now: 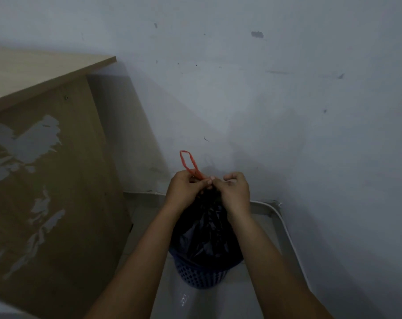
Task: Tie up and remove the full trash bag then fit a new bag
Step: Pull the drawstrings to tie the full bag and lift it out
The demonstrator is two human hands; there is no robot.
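A full black trash bag (204, 236) stands in a blue perforated bin (200, 276) on the pale floor, its neck gathered upward. My left hand (184, 188) pinches the red drawstring (189, 163) at the bag's neck, and a loop of that string sticks up above my fingers. My right hand (233, 191) grips the gathered neck from the right, fingers curled. Both thumbs meet over the top of the bag. The knot itself is hidden between my fingers.
A wooden desk (45, 157) with a worn side panel stands close on the left. A scuffed grey-white wall (287, 100) rises directly behind the bin. A white cable (285, 229) runs along the floor at the wall's base on the right.
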